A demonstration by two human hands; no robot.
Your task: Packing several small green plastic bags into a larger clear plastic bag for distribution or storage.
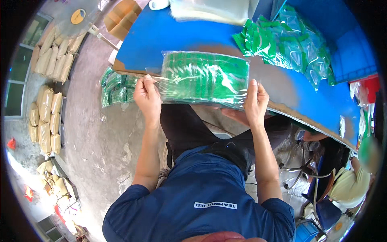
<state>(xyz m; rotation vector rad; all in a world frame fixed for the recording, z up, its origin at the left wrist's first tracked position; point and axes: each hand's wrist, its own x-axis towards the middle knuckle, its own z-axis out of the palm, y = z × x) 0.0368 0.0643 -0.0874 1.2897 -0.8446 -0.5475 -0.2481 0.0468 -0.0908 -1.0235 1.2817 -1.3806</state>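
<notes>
A clear plastic bag with a row of green packets inside lies stretched between my hands at the near edge of the blue table. My left hand pinches its left end, thumb on top. At the opposite end my right hand grips the near right corner, thumb up and fingers beneath. Glare crosses the plastic. Beyond my right hand, loose green and clear packets lie heaped on the table. More bagged green packs sit below the table's left end, beside my left hand.
Flat clear bags are stacked at the table's far side, near a white roll. A blue bin stands far right. At left are a cardboard box and piled sacks. A co-worker sits at right.
</notes>
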